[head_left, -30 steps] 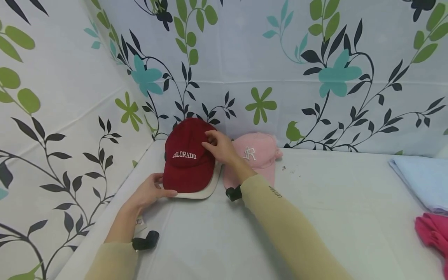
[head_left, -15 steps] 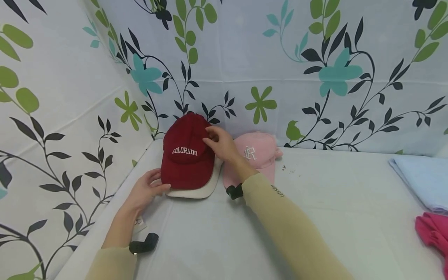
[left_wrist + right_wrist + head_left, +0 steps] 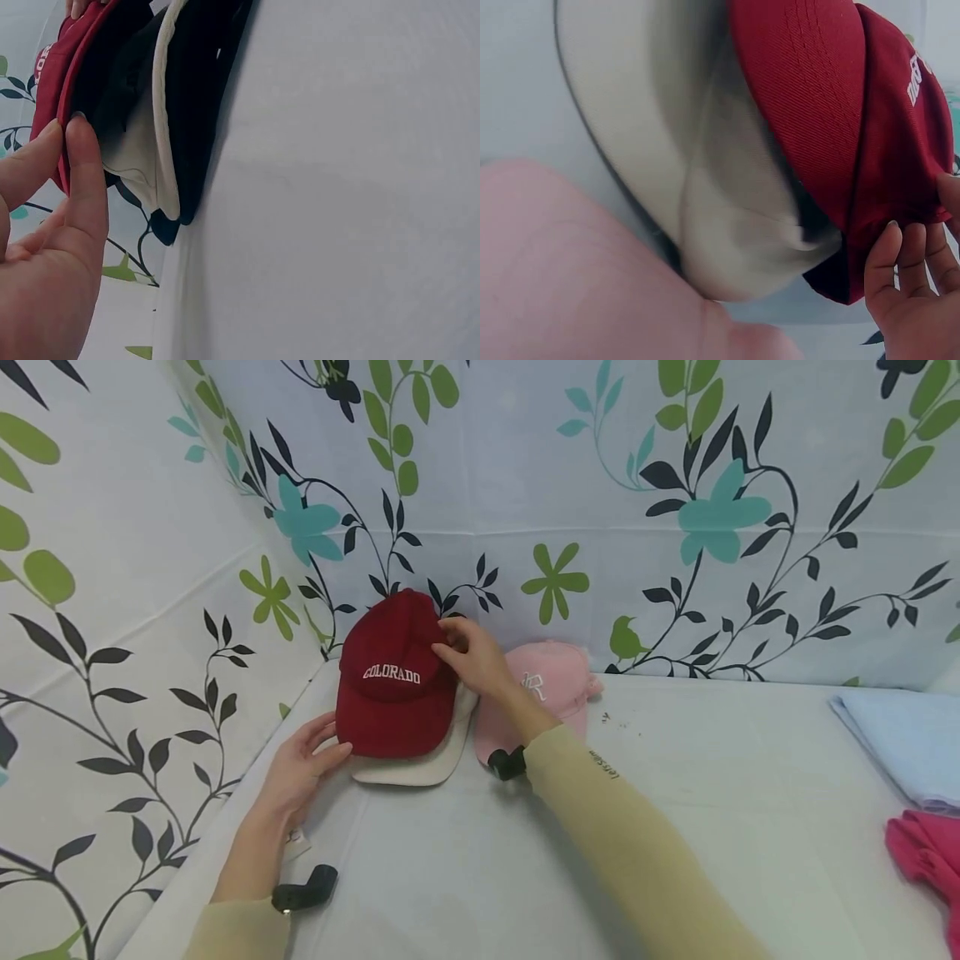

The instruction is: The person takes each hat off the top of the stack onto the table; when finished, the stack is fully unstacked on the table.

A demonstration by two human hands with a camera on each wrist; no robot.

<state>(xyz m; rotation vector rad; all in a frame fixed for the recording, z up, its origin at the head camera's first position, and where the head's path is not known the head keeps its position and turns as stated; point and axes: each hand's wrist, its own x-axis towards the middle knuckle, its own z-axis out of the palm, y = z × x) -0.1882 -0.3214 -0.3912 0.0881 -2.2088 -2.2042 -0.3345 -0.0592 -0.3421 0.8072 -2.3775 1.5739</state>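
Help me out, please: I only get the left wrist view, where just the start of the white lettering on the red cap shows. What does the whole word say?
Observer: In the head view, the front of the red cap reads COLORADO.
Visitor: Neat! And some fingertips peek in at the top edge of my picture. What are they doing up there?
Observer: They belong to the right hand, whose thumb and fingers pinch the side of the crown, as the right wrist view shows.
Visitor: Is there another cap nearby that I'm missing?
Observer: Yes, the head view shows a pink cap to the right of the red one, partly behind the right arm.
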